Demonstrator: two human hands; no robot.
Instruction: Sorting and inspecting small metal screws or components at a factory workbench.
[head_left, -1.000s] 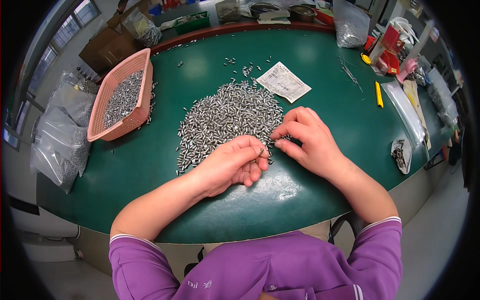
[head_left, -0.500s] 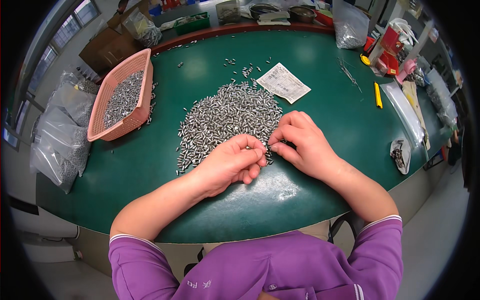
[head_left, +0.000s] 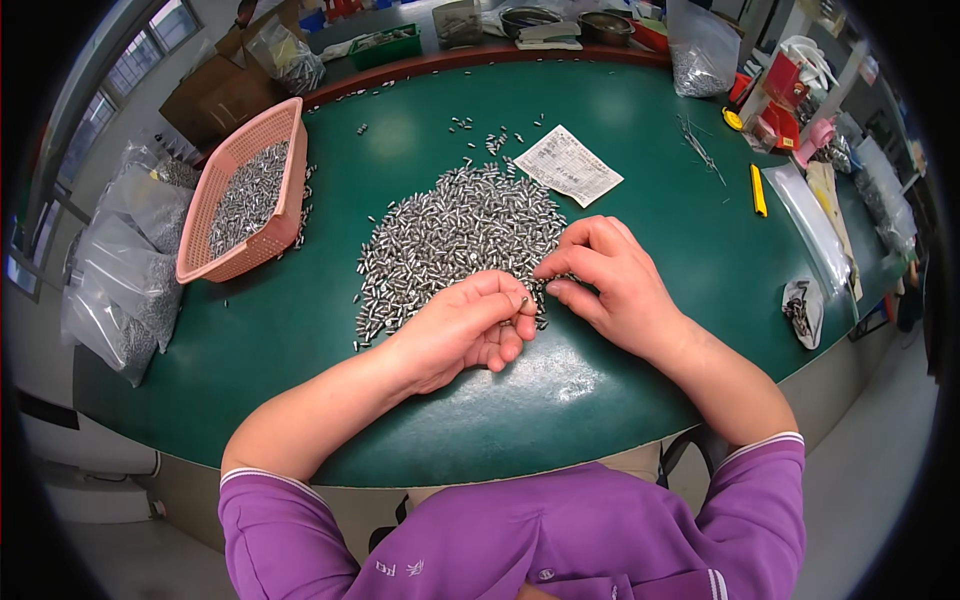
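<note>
Two purple sleeves [head_left: 285, 535] are nearest, and from them the bare forearms reach over the green surface [head_left: 590, 420]. For such small parts, I think a light pinch with only the fingertips is best: the end of the part should stay visible, and both hands should keep low, so that a dropped part cannot roll far. It seems also wiser to pick at the loose edge of the heap than in its middle, where the parts could slide down.

The left hand [head_left: 465, 322] has its thumb and forefinger closed on one small metal piece [head_left: 524, 300], whose end shows between the tips; the other fingers are loosely curled beneath. The right hand [head_left: 612, 287] is at the right edge of the heap, its thumb and forefinger bent and almost meeting. Whether there is a part between them, I cannot tell.

To the right lies a white pouch [head_left: 812, 318] with dark contents. Just beyond the hands spreads the pile [head_left: 450, 235] of silvery parts, partly hidden by the left hand. Farther left stands a pink basket [head_left: 289, 200] with more of similar parts; on the right is a yellow cutter [head_left: 758, 190]. A printed paper [head_left: 569, 165] lies beside the far right of the pile. Farthest back is a green tray [head_left: 390, 56].
</note>
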